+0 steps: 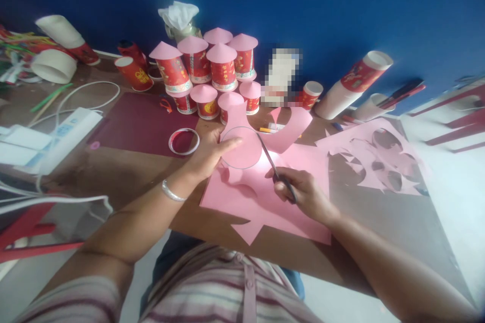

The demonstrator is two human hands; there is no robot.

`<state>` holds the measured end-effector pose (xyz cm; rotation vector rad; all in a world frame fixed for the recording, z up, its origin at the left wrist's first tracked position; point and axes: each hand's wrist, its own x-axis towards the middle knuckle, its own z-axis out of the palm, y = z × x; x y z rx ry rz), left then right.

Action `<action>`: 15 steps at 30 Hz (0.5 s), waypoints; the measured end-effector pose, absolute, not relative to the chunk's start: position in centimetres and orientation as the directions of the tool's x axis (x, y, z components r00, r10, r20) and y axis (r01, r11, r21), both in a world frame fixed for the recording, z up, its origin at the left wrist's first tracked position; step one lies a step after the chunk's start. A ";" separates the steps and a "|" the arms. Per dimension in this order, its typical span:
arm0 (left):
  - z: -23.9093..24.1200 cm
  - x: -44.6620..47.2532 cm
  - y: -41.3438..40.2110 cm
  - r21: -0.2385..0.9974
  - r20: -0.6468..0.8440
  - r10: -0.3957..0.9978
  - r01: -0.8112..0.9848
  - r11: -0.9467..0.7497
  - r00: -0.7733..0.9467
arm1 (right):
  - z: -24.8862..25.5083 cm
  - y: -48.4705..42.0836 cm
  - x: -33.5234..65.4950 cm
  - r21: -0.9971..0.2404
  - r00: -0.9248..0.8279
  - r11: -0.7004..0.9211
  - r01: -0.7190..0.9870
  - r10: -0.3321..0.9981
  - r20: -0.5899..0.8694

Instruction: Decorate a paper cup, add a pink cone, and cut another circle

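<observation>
My left hand (209, 155) lies flat, fingers stretched, pressing a round ring template (241, 148) onto a sheet of pink paper (288, 197) on the table. My right hand (303, 193) is closed round a thin dark pencil (273, 166), whose tip touches the ring's right edge. The pink sheet has curved pieces cut out of it. Behind it stands a cluster of red paper cups with pink cone lids (212, 70).
A cut-up pink scrap sheet (379, 161) lies at the right. A tape ring (184, 141) rests on a dark red mat (140, 123). A white power strip (64, 136) and cables sit at left. Stacked paper cups (352, 83) lean against the blue wall.
</observation>
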<state>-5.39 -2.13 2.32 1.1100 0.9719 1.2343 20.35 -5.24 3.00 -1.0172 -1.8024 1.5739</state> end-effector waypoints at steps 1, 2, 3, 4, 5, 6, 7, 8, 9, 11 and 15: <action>2.4 -5.3 -2.1 0.979 0.027 0.995 -0.205 -0.006 0.101 | 3.0 -5.2 20.4 -0.982 -0.574 0.034 0.188 0.815 -0.081; 2.5 -5.3 -2.1 0.979 0.028 0.995 -0.202 -0.008 0.098 | 3.0 -5.2 20.4 -0.982 -0.576 0.032 0.184 0.814 -0.082; 2.5 -5.3 -2.1 0.979 0.028 0.995 -0.203 -0.008 0.096 | 3.0 -5.2 20.4 -0.983 -0.577 0.029 0.182 0.813 -0.083; 2.5 -5.3 -2.1 0.979 0.028 0.995 -0.205 -0.008 0.093 | 3.0 -5.2 20.4 -0.983 -0.576 0.026 0.182 0.813 -0.085; 2.4 -5.3 -2.1 0.978 0.028 0.996 -0.209 -0.009 0.088 | 3.0 -5.2 20.4 -0.983 -0.577 0.025 0.183 0.812 -0.087; 2.4 -5.3 -2.1 0.977 0.028 0.996 -0.212 -0.010 0.083 | 3.0 -5.3 20.4 -0.983 -0.577 0.025 0.184 0.812 -0.088; 2.3 -5.3 -2.1 0.977 0.029 0.996 -0.215 -0.011 0.080 | 3.0 -5.3 20.4 -0.982 -0.577 0.025 0.186 0.812 -0.089; 2.3 -5.3 -2.0 0.975 0.028 0.997 -0.220 -0.010 0.077 | 3.0 -5.3 20.4 -0.982 -0.578 0.025 0.189 0.811 -0.090; 2.3 -5.3 -2.0 0.974 0.023 0.997 -0.226 -0.006 0.075 | 3.0 -5.3 20.4 -0.981 -0.578 0.024 0.191 0.810 -0.093; 2.2 -5.3 -2.0 0.971 0.008 0.998 -0.241 0.008 0.065 | 3.0 -5.2 20.4 -0.981 -0.578 0.019 0.193 0.810 -0.098; 2.3 -5.4 -1.9 0.968 -0.004 0.999 -0.250 0.015 0.041 | 2.9 -5.2 20.3 -0.982 -0.581 0.005 0.190 0.806 -0.108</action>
